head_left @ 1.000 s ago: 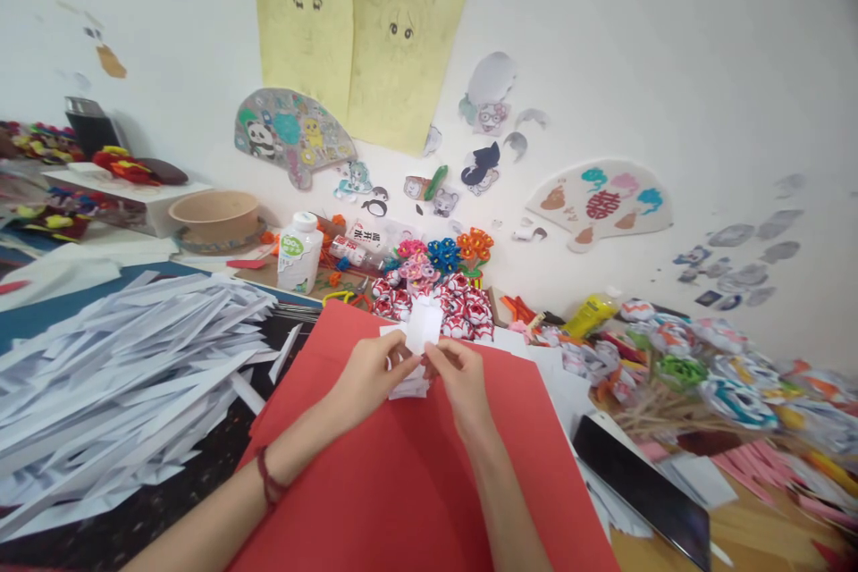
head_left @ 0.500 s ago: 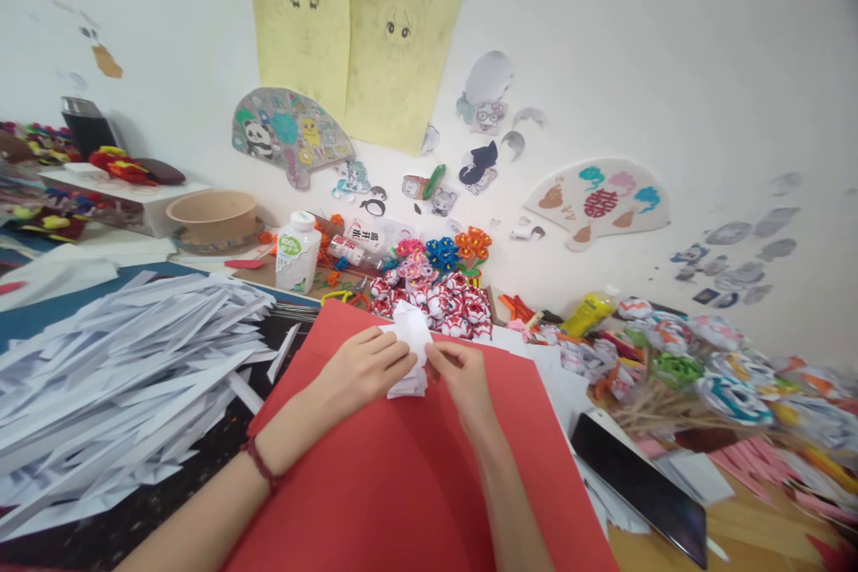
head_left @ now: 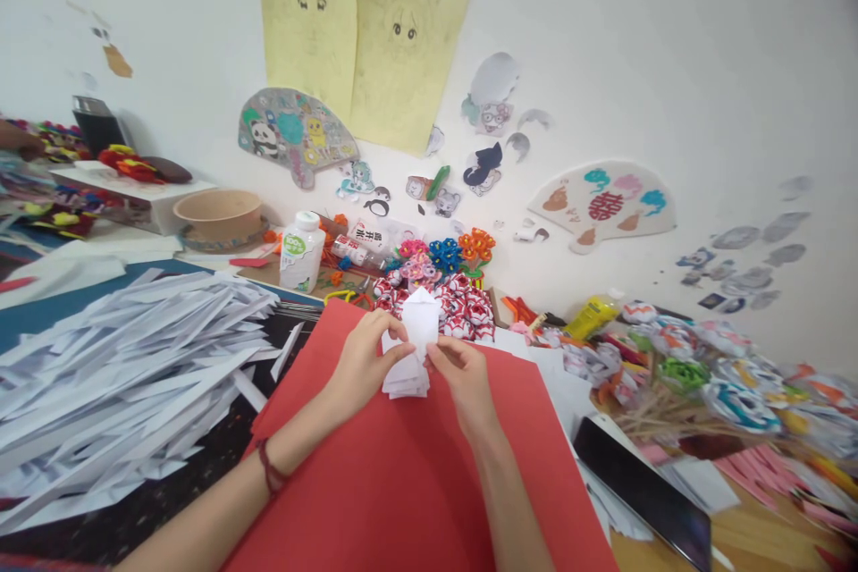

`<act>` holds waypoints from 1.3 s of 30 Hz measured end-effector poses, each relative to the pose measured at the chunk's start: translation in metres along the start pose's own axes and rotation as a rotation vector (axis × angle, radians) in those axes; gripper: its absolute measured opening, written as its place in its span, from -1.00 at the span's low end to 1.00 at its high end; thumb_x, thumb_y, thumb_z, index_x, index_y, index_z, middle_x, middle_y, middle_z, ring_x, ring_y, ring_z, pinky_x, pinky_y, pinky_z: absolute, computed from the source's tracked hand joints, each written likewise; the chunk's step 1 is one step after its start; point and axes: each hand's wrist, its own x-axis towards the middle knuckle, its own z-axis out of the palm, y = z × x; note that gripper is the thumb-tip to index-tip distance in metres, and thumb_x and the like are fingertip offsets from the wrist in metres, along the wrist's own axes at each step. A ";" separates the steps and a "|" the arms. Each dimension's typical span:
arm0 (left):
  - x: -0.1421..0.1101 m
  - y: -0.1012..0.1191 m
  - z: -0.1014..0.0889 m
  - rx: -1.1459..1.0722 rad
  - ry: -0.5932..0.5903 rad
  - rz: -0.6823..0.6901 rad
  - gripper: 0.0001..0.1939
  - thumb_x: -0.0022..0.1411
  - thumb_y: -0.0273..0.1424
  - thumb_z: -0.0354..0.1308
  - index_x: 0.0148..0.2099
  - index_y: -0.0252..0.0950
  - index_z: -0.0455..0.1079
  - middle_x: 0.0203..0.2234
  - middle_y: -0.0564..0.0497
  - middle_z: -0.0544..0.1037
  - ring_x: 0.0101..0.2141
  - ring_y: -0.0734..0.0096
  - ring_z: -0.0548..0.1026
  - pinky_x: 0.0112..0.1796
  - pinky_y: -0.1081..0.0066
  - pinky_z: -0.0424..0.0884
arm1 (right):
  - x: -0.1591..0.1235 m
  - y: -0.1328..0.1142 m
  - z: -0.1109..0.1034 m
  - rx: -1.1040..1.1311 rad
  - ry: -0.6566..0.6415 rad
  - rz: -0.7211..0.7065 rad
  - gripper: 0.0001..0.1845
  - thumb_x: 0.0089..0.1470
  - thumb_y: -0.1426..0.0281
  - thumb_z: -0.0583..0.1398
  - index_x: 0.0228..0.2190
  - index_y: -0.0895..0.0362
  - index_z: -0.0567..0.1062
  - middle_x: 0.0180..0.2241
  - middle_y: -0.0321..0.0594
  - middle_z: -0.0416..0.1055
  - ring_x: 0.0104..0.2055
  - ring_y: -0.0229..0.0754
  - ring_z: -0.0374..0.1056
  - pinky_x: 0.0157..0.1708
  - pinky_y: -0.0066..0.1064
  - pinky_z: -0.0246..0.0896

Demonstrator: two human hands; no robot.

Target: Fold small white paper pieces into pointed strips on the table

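Note:
A folded piece of white paper point(head_left: 421, 318) with a pointed top stands up between my hands. My right hand point(head_left: 462, 368) pinches its lower right edge between thumb and fingertips. On the left side, my left hand point(head_left: 367, 356) has its thumb and forefinger closed at the paper's edge; the exact contact is partly hidden. Just below, several small white paper pieces point(head_left: 406, 382) lie stacked on the large red sheet point(head_left: 416, 483). A dark braided band circles my left wrist.
A big heap of white paper strips point(head_left: 134, 375) spreads at left. Behind the red sheet stand a white bottle point(head_left: 300, 252) and red-white paper flowers point(head_left: 462, 308). A phone point(head_left: 643, 487) lies right, near wrapped flowers on sticks point(head_left: 690, 375). A person's hand point(head_left: 19, 139) shows far left.
My left hand has shifted down and its fingers have lifted from over the paper, showing more of it. The paper's pointed top now stands straighter. Another person's hand has appeared far left.

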 end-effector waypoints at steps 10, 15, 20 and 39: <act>-0.003 0.000 0.006 -0.295 -0.057 -0.175 -0.87 0.19 -0.35 0.09 -0.33 -0.28 0.20 -0.55 0.12 0.41 -0.51 0.50 0.40 -0.47 0.54 0.24 | -0.003 -0.006 0.011 0.123 -0.043 0.088 -0.80 -0.10 0.30 0.29 -0.45 0.20 0.53 -0.48 -0.16 0.51 -0.45 -0.19 0.41 -0.37 -0.37 0.30; -0.004 0.004 0.004 -0.217 -0.083 -0.112 -0.92 0.24 -0.40 0.00 -0.31 -0.28 0.25 -0.51 0.10 0.42 -0.48 0.51 0.41 -0.42 0.54 0.26 | -0.003 -0.008 0.010 0.134 0.003 0.100 -0.82 -0.12 0.32 0.30 -0.48 0.21 0.53 -0.53 -0.18 0.51 -0.48 -0.20 0.42 -0.40 -0.39 0.30; -0.004 0.002 0.003 -0.172 -0.048 -0.130 -0.93 0.21 -0.39 0.05 -0.25 -0.27 0.25 -0.55 0.13 0.45 -0.52 0.52 0.40 -0.45 0.56 0.24 | -0.003 -0.007 0.009 0.157 -0.011 0.108 -0.80 -0.15 0.33 0.32 -0.49 0.22 0.52 -0.54 -0.18 0.51 -0.50 -0.21 0.42 -0.43 -0.42 0.30; -0.004 0.001 0.002 -0.187 -0.065 -0.101 -0.90 0.18 -0.40 0.10 -0.25 -0.27 0.24 -0.61 0.17 0.45 -0.55 0.55 0.35 -0.44 0.58 0.21 | -0.004 0.002 0.004 0.238 -0.109 0.211 -0.77 -0.10 0.31 0.31 -0.43 0.25 0.57 -0.50 -0.15 0.49 -0.47 -0.26 0.37 -0.40 -0.45 0.25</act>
